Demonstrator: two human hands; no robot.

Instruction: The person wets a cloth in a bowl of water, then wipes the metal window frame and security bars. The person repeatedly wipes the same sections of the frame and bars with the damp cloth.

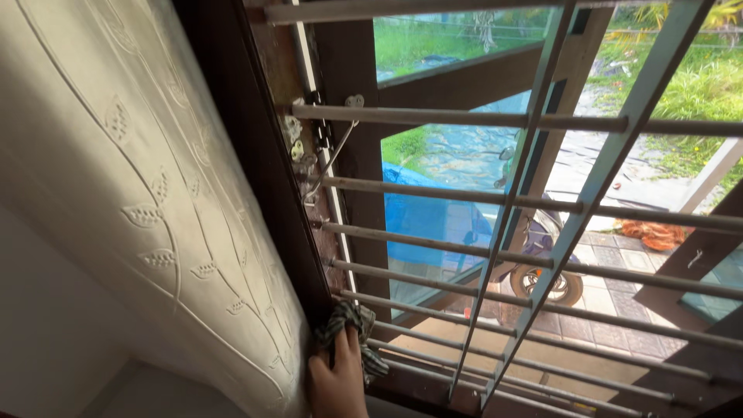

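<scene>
a cream curtain (131, 193) with embossed leaves fills the left of the frame. at bottom centre, one hand (338, 383), which of the two i cannot tell, presses a checked cloth (350, 329) against the dark window frame (255, 147). grey window bars (464, 201) cross the right.

A checked cloth (350, 329) rests against the dark window frame (255, 155).

A cream curtain (131, 201) embossed with leaf patterns hangs at the left, just beside the dark brown window frame (255, 155). Outside, seen through the pale grille, a blue tarpaulin (433, 217) lies near a parked scooter (542, 263) on paved tiles, with green grass (696, 93) beyond and an orange heap (654, 234) at the right.
</scene>
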